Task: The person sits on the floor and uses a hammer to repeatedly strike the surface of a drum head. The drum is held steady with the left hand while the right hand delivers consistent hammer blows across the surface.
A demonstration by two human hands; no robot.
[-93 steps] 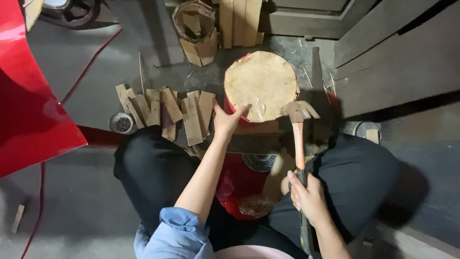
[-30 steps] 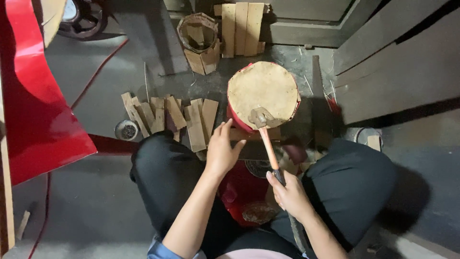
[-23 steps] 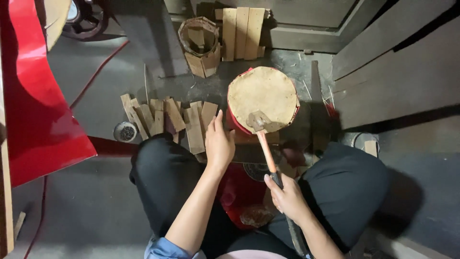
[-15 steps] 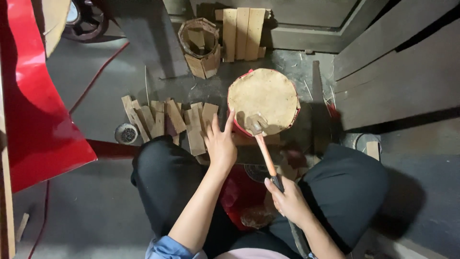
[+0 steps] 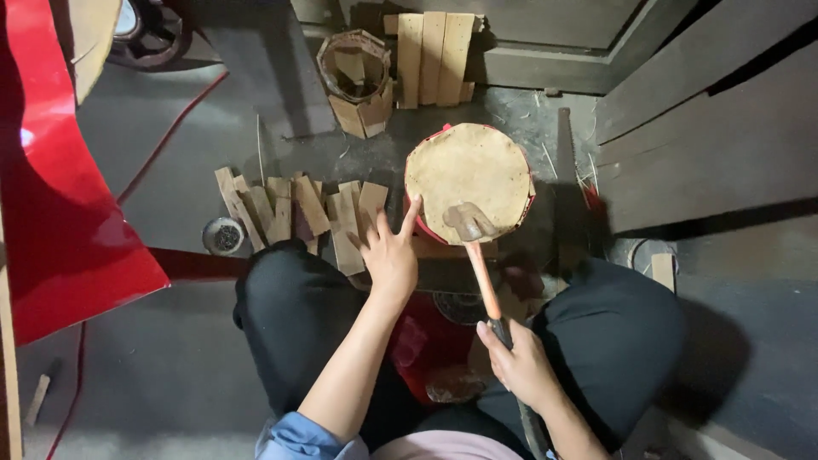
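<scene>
Hammer (image 5: 477,255) lowered since three seconds ago; head now laid on drum skin (image 5: 469,181), centre-near. Handle gripped by right hand (image 5: 518,368), fingers wrapped. Left hand (image 5: 390,254) eased off near-left rim, fingers spread wide, fingertip touching rim. Striking judged under way.

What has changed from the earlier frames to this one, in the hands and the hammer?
The hammer, held by the right hand, has come down: about three seconds ago its head was at the near edge of the drum, now it lies on the skin. The left hand stays against the drum's near-left rim. The wooden slats on the floor stayed put.
</scene>
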